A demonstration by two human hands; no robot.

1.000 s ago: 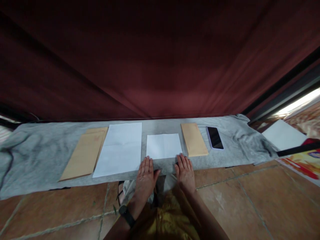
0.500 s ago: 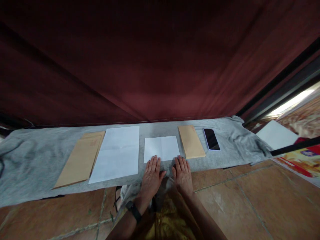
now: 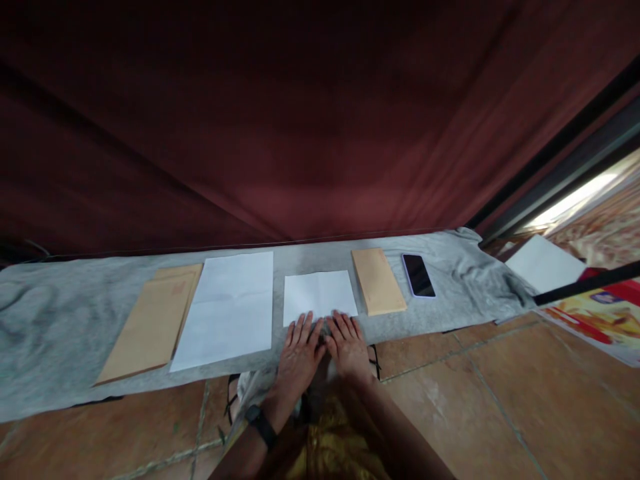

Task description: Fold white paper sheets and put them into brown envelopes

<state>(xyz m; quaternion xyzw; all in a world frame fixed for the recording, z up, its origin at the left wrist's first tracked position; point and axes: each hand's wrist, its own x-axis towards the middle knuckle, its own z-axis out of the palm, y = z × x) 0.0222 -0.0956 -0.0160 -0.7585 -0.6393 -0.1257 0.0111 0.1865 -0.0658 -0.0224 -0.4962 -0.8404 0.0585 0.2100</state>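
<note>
A folded white sheet of paper [image 3: 320,291] lies flat in front of me, with a crease down its middle. My left hand [image 3: 300,347] rests palm down, fingers stretched, its fingertips on the sheet's near edge at the left. Beside it my right hand [image 3: 347,343] lies flat too, fingertips at the same edge further right. The thumbs are close together. To the left is a larger white sheet [image 3: 227,310], and past it a stack of brown envelopes [image 3: 143,327]. Smaller brown envelopes [image 3: 379,280] lie just right of the folded sheet.
A grey cloth [image 3: 463,293] covers the long narrow surface. On it, right of the small envelopes, lies a phone [image 3: 419,275]. A dark red curtain [image 3: 310,167] hangs behind. At far right are a white sheet [image 3: 545,265], a dark bar [image 3: 590,283] and a colourful printed box [image 3: 600,317].
My right hand has slid left along the folded sheet's near edge, closer to my left hand. The whole view has shifted slightly; the papers and phone keep their places on the cloth.
</note>
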